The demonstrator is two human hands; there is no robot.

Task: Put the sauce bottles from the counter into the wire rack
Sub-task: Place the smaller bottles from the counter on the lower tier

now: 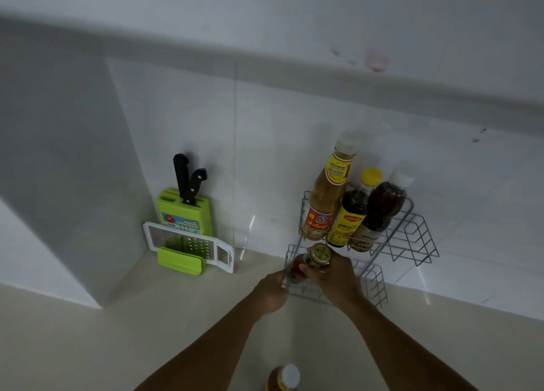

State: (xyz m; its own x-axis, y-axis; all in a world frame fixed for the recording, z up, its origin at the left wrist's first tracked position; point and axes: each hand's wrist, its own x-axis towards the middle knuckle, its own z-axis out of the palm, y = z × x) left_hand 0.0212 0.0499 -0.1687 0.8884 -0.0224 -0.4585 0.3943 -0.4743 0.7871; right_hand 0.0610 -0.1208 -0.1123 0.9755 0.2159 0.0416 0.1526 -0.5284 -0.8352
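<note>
Three sauce bottles (347,202) stand in the upper tier of the wire rack (412,237). A fourth, the gold-capped bottle (319,255), sits upright at the lower tier's left end, long axis vertical. The right hand (335,276) has its fingers (309,268) clenched round its neck from the right. The left hand (272,290) is at the rack's left edge (grasping wire or glass, I cannot tell). One more bottle (284,379) waits on the desk (117,346) between the forearms, nearer the body, about equally close to either hand.

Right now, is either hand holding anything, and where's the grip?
Right hand grips the gold-capped bottle around its neck, just under the cap. Left hand is at the wire rack edge; its grip cannot be told.
</note>
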